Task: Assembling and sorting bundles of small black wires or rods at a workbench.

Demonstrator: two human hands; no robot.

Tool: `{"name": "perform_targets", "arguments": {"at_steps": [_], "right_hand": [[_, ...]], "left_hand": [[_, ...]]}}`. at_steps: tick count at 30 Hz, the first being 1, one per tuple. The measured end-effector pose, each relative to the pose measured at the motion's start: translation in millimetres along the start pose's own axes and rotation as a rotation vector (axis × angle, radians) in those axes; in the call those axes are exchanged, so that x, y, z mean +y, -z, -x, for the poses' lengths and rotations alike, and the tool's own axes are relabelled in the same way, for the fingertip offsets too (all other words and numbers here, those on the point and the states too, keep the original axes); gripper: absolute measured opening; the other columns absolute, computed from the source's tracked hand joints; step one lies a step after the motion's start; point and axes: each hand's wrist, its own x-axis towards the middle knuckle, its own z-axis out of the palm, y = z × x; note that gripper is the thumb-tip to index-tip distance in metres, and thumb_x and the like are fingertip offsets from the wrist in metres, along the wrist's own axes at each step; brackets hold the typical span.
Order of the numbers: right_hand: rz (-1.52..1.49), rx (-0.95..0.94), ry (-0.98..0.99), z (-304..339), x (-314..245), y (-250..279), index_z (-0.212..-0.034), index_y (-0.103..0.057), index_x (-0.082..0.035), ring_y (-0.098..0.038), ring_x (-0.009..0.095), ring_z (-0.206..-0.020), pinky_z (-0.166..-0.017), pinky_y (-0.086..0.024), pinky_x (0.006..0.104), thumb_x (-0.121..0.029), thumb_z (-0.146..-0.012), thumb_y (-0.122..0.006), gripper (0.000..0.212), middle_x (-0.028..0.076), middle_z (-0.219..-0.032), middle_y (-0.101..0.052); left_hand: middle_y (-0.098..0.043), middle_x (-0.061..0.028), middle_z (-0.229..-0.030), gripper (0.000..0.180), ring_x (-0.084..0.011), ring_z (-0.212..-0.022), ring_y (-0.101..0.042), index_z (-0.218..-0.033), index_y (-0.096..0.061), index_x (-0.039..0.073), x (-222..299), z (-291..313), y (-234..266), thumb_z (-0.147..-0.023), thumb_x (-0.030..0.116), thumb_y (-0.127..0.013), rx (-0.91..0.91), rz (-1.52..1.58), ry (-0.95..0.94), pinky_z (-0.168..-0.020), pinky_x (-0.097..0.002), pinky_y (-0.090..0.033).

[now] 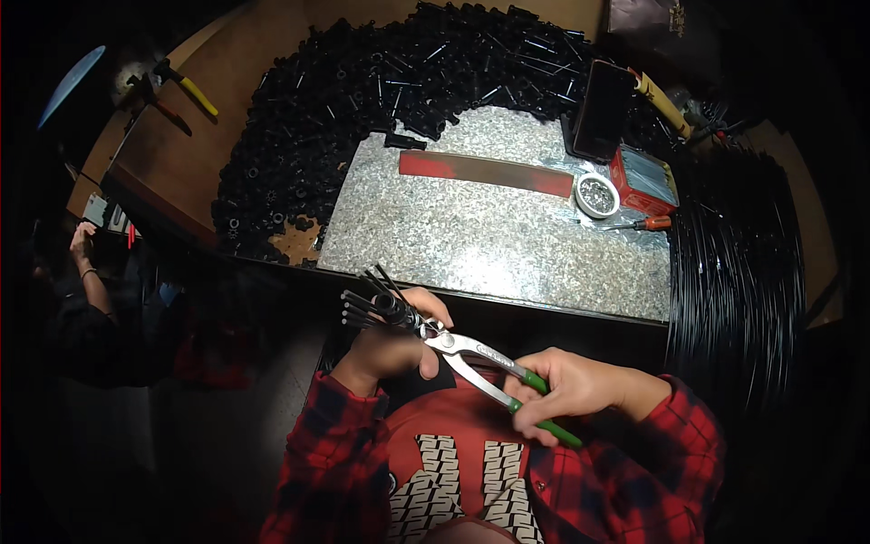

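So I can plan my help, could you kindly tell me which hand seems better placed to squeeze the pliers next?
Probably the right hand: it grips the pliers by their green handles, while the left hand is occupied holding black parts near the jaws.

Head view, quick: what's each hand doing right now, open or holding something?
Left hand: closed, holding a bundle of black rods.
Right hand: closed on the green-handled pliers, whose handles are spread apart.
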Motion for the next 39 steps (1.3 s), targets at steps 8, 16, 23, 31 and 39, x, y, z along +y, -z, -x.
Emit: {"name": "perform_targets", "arguments": {"at_steps": [8, 16, 23, 31, 39], "right_hand": [[1.346, 0.785, 0.827, -9.2, 0.4, -6.5, -0.105, -0.046, 0.0, -0.058, 0.034, -0.069, -0.061, -0.047, 0.0412, -0.017, -0.087, -0.064, 0.031, 0.015, -0.083, -0.058], [0.127, 0.012, -0.111, -3.4, -8.1, 1.5, -0.095, -0.05, -0.003, -0.063, 0.011, -0.063, -0.055, -0.049, 0.026, -0.028, -0.099, -0.044, 0.026, 0.007, -0.077, -0.065], [1.346, 0.779, 0.73, -20.4, 8.2, 1.8, -0.104, -0.049, 0.0, -0.06, 0.028, -0.072, -0.062, -0.048, 0.038, -0.016, -0.082, -0.069, 0.034, 0.018, -0.091, -0.058], [0.082, 0.021, -0.067, -5.5, -0.9, 14.9, -0.085, -0.053, -0.002, -0.061, 0.016, -0.056, -0.055, -0.048, 0.0297, -0.023, -0.095, -0.052, 0.023, 0.008, -0.067, -0.062], [1.472, 0.792, 0.455, -14.6, -0.1, 5.8, -0.126, -0.045, -0.002, -0.057, 0.033, -0.086, -0.07, -0.046, 0.0402, -0.026, -0.083, -0.066, 0.053, 0.019, -0.097, -0.054]], "left_hand": [[-0.058, 0.0009, -0.079, 0.052, -0.0073, -0.074, -0.053, -0.092, -0.062, 0.002, 5.4, 1.6, -4.2, -0.054, 0.024, -0.091, 0.201, -0.069, -0.092, -0.063, -0.0227, -0.041], [-0.061, -0.0016, -0.077, 0.073, -0.0074, -0.067, -0.056, -0.087, -0.065, 0.0, 18.0, 5.1, 2.3, -0.044, 0.057, -0.081, 0.104, -0.047, 0.026, -0.059, -0.0202, -0.043], [-0.056, 0.0013, -0.08, 0.049, -0.008, -0.073, -0.053, -0.091, -0.062, 0.003, 5.8, 3.1, 1.8, -0.057, 0.025, -0.091, 0.204, -0.061, -0.08, -0.064, -0.0227, -0.042], [-0.063, -0.0018, -0.079, 0.072, -0.0087, -0.071, -0.057, -0.087, -0.065, 0.001, 22.2, -3.5, 0.6, -0.043, 0.055, -0.083, 0.024, -0.024, 0.076, -0.063, -0.0222, -0.045], [-0.06, -0.0012, -0.079, 0.044, -0.0099, -0.074, -0.056, -0.086, -0.062, 0.002, 11.1, -4.1, 0.3, -0.057, 0.022, -0.09, 0.175, -0.076, -0.022, -0.066, -0.0245, -0.045]]}}
